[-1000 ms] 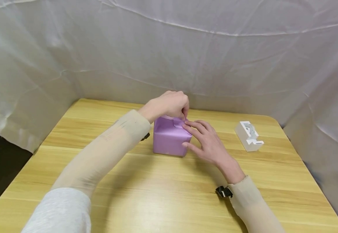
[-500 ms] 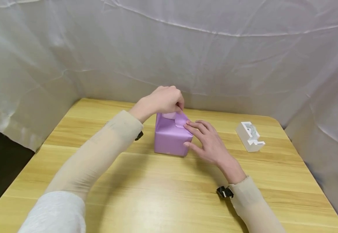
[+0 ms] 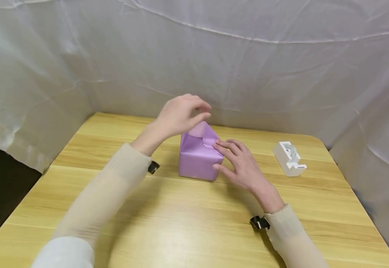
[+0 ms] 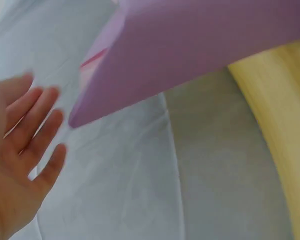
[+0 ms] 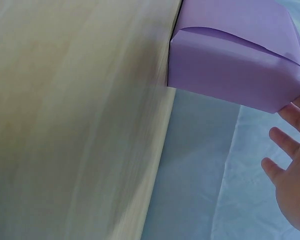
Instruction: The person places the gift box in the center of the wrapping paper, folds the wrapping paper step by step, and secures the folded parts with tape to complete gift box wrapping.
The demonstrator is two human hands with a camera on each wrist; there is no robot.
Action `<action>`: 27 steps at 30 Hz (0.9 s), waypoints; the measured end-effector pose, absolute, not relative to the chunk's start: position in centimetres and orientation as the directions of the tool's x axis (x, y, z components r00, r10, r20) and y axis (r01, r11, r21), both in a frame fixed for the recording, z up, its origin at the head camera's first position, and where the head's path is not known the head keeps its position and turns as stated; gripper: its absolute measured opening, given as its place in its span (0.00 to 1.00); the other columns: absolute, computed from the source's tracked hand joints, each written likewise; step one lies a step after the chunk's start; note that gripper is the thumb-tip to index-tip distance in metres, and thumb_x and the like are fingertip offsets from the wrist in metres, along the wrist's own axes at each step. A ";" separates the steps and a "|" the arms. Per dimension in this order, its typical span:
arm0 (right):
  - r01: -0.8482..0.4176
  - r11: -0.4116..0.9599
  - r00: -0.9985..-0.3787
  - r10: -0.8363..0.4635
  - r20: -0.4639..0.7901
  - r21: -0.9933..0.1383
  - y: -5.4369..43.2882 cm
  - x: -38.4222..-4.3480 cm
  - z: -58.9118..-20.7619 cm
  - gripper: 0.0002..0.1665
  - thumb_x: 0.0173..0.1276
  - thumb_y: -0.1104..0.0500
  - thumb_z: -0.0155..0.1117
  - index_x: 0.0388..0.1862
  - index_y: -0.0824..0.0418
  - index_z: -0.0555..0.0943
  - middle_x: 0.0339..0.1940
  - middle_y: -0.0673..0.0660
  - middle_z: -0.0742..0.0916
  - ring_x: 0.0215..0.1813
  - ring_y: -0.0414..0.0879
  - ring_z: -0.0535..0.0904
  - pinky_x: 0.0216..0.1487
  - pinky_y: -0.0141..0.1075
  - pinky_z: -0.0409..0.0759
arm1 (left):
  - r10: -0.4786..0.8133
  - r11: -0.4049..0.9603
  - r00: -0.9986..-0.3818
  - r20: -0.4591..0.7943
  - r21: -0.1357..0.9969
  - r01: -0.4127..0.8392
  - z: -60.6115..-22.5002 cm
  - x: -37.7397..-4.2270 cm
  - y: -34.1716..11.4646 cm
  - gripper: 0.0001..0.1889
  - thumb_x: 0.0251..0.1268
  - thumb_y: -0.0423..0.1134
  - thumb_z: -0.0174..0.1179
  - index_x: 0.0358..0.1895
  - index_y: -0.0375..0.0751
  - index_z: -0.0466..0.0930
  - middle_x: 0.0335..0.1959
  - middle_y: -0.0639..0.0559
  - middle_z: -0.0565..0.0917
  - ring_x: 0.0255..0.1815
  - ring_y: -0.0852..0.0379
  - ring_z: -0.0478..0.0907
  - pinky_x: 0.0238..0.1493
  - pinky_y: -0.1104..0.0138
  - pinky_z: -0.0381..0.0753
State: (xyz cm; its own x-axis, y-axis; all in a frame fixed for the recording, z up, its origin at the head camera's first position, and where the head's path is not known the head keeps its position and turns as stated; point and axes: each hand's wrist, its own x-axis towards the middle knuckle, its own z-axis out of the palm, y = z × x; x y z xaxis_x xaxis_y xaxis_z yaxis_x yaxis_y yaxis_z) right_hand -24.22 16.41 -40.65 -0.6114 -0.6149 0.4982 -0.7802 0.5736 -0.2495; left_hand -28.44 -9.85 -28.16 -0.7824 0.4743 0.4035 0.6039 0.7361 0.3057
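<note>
A box wrapped in purple paper [image 3: 200, 163] stands on the table. At its top, one folded-in flap [image 3: 209, 142] lies on the right side, and a pointed flap rises at the back. A pale pink surface shows between the folds. My left hand [image 3: 181, 114] hovers above the box, fingers loosely bent and holding nothing. In the left wrist view, that hand [image 4: 27, 135] is apart from the pointed paper corner [image 4: 90, 112]. My right hand [image 3: 243, 165] rests its extended fingers on the right fold, its thumb at the box's near right edge.
A white tape dispenser [image 3: 287, 160] with a roll of clear tape stands on the wooden table [image 3: 187, 223], right of the box. Pale grey fabric [image 3: 248, 70] hangs behind the table and along both sides.
My left hand pinched the top paper edge, pulled it up and to the left, then let go and lifted away. My right hand has stayed on the fold.
</note>
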 end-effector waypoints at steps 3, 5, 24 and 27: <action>-0.778 0.575 -0.613 -0.607 0.506 -0.252 16.4 -24.2 -40.5 0.41 0.77 0.29 0.51 0.75 0.54 0.75 0.72 0.56 0.79 0.73 0.61 0.68 0.75 0.59 0.62 | 0.306 0.637 -0.742 0.596 0.451 0.625 -29.5 -26.8 -11.4 0.12 0.75 0.40 0.62 0.55 0.43 0.85 0.49 0.52 0.86 0.48 0.55 0.82 0.49 0.59 0.80; -0.775 0.579 -0.615 -0.599 0.513 -0.253 16.5 -24.1 -40.4 0.43 0.77 0.27 0.48 0.75 0.55 0.75 0.72 0.56 0.80 0.73 0.61 0.68 0.75 0.58 0.62 | 0.209 0.566 -0.725 0.657 0.524 0.637 -30.9 -25.9 -12.1 0.12 0.74 0.36 0.61 0.55 0.37 0.82 0.48 0.48 0.84 0.46 0.52 0.81 0.46 0.58 0.79; -0.759 0.595 -0.639 -0.602 0.480 -0.265 16.9 -24.0 -40.7 0.41 0.77 0.30 0.53 0.77 0.55 0.73 0.73 0.57 0.78 0.74 0.60 0.67 0.76 0.57 0.60 | 0.267 0.590 -0.544 0.795 0.312 0.745 -39.5 -22.7 -12.3 0.21 0.58 0.36 0.77 0.54 0.34 0.87 0.52 0.41 0.87 0.51 0.45 0.88 0.52 0.59 0.86; -0.759 0.595 -0.639 -0.598 0.484 -0.266 16.9 -23.9 -40.7 0.40 0.75 0.35 0.60 0.77 0.55 0.73 0.73 0.57 0.78 0.74 0.61 0.66 0.76 0.59 0.60 | 0.290 0.588 -0.532 0.796 0.290 0.755 -39.7 -22.7 -12.2 0.18 0.60 0.35 0.76 0.54 0.36 0.88 0.53 0.42 0.88 0.52 0.46 0.88 0.53 0.60 0.86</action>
State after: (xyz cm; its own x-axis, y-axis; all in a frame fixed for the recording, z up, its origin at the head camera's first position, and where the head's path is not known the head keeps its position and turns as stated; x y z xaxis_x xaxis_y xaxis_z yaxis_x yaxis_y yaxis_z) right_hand -23.95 16.88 -40.74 -0.6385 -0.5983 0.4841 -0.7588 0.5946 -0.2661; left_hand -22.67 -12.15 -39.68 -0.5319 0.2902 0.7956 0.7548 0.5883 0.2901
